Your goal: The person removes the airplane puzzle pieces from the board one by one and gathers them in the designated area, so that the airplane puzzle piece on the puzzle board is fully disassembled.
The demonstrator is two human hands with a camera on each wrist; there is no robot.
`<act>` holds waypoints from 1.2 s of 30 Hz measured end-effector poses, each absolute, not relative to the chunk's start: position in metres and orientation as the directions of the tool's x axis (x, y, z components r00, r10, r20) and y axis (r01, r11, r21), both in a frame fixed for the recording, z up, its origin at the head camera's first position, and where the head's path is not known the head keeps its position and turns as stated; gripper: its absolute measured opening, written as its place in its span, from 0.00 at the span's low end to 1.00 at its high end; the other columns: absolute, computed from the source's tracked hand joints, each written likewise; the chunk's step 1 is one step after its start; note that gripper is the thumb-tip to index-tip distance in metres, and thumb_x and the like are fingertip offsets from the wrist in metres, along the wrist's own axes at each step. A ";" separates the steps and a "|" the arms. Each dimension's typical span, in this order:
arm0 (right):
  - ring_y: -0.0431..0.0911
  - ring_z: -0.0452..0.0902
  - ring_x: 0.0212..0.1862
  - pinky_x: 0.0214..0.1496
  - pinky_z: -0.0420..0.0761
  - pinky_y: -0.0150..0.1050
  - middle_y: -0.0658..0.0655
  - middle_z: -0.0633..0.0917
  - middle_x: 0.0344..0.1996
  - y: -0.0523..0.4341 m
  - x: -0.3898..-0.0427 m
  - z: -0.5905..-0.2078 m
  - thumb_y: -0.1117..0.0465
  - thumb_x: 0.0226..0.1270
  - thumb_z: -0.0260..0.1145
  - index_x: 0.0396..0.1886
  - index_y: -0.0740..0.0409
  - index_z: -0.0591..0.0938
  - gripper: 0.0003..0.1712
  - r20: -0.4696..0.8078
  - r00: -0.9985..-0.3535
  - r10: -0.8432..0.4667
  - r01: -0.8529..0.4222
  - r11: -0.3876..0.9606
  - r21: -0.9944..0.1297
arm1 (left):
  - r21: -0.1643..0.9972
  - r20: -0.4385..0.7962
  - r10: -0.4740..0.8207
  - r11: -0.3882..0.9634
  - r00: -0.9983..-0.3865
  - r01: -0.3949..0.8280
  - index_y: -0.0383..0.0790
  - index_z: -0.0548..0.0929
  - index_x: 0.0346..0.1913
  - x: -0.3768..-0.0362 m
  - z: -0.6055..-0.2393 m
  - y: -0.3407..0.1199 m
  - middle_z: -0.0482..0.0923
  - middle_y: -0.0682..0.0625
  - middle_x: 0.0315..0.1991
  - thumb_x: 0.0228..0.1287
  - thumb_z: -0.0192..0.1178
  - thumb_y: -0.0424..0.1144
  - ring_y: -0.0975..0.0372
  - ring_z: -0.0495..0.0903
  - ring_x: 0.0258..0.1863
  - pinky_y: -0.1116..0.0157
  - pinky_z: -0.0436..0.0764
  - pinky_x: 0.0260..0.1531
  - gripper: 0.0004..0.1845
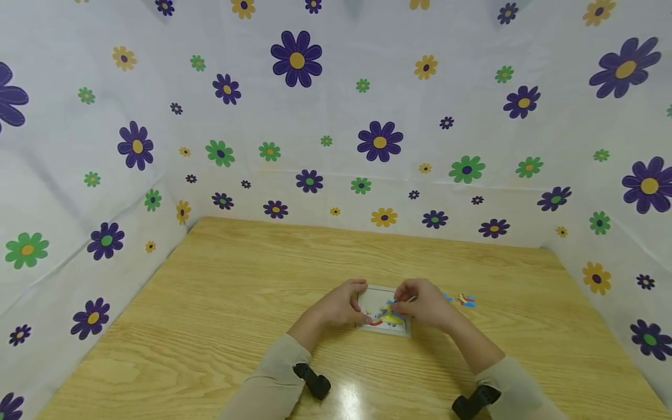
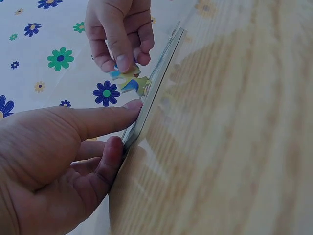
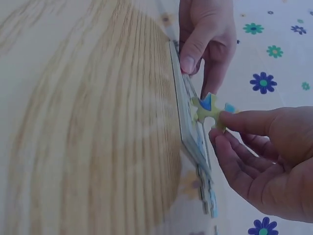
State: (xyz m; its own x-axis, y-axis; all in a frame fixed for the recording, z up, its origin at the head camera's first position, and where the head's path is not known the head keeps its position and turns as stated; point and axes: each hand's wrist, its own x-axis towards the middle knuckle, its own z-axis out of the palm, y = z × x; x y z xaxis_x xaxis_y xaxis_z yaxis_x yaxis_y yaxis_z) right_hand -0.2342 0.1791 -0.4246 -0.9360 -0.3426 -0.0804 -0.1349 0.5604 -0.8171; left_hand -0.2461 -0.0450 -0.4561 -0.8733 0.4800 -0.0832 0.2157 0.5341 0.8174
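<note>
A small pale puzzle tray (image 1: pixel 383 332) lies on the wooden table, with colourful jigsaw pieces along its lower part. At its left side, my left hand (image 1: pixel 341 303) grips the border, thumb over the edge and fingers beside it. My right hand (image 1: pixel 426 304) is above the tray's right side. Between thumb and fingers it pinches a yellow and blue puzzle piece (image 3: pixel 209 113), tilted over the tray in the right wrist view. Whether this piece touches the others cannot be told. My fingers partly cover the tray's corners and picture.
Loose puzzle pieces (image 1: pixel 466 300) lie on the table (image 1: pixel 252 280) to the right of the tray, partly behind my right hand. A white cloth (image 1: pixel 336 105) with flowers stands around the table's back and sides. Black wrist cameras (image 1: pixel 315 382) sit on both sleeves.
</note>
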 end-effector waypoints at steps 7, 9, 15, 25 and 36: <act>0.49 0.80 0.34 0.37 0.80 0.41 0.60 0.81 0.31 0.198 -0.231 -0.429 0.64 0.58 0.67 0.43 0.67 0.77 0.15 -0.124 -0.934 -0.334 -0.028 0.417 -0.909 | 0.803 -0.083 0.476 0.552 -0.875 0.224 0.35 0.63 0.67 -0.244 -0.455 -0.045 0.55 0.52 0.69 0.48 0.72 0.37 0.66 0.72 0.30 0.71 0.72 0.31 0.42; 0.51 0.81 0.36 0.39 0.80 0.42 0.62 0.80 0.32 0.203 -0.228 -0.429 0.65 0.58 0.67 0.47 0.67 0.77 0.17 -0.143 -0.937 -0.319 0.008 0.389 -0.921 | 0.797 -0.072 0.482 0.554 -0.873 0.240 0.34 0.63 0.67 -0.243 -0.455 -0.045 0.55 0.51 0.69 0.48 0.72 0.37 0.66 0.72 0.30 0.71 0.72 0.33 0.42; 0.51 0.80 0.38 0.41 0.80 0.40 0.63 0.78 0.37 0.226 -0.221 -0.427 0.63 0.60 0.66 0.50 0.69 0.77 0.19 -0.179 -0.943 -0.280 0.063 0.379 -0.923 | 0.802 -0.074 0.475 0.551 -0.877 0.231 0.34 0.64 0.66 -0.243 -0.456 -0.045 0.56 0.52 0.69 0.47 0.72 0.38 0.67 0.72 0.31 0.71 0.72 0.33 0.42; 0.50 0.79 0.40 0.42 0.79 0.39 0.64 0.79 0.42 0.258 -0.218 -0.428 0.64 0.65 0.61 0.53 0.74 0.73 0.21 -0.194 -0.953 -0.234 0.100 0.362 -0.927 | 0.807 -0.090 0.462 0.553 -0.882 0.207 0.36 0.64 0.67 -0.245 -0.455 -0.045 0.56 0.53 0.69 0.47 0.72 0.37 0.66 0.72 0.31 0.71 0.71 0.32 0.43; 0.47 0.80 0.34 0.35 0.80 0.37 0.60 0.83 0.33 0.276 -0.214 -0.438 0.65 0.62 0.64 0.45 0.75 0.76 0.17 -0.177 -0.977 -0.120 0.110 0.424 -0.899 | 0.808 -0.079 0.473 0.546 -0.878 0.222 0.35 0.64 0.67 -0.245 -0.455 -0.046 0.56 0.52 0.69 0.47 0.72 0.37 0.66 0.72 0.31 0.71 0.72 0.33 0.42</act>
State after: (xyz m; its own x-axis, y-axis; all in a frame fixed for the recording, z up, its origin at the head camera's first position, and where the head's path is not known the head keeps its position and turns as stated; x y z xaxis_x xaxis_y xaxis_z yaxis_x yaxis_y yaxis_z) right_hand -0.2136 0.2755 -0.4383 -0.9769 -0.1203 -0.1766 0.1103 0.4236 -0.8991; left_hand -0.2450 -0.0455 -0.4555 -0.8776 0.4730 -0.0786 0.2220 0.5460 0.8079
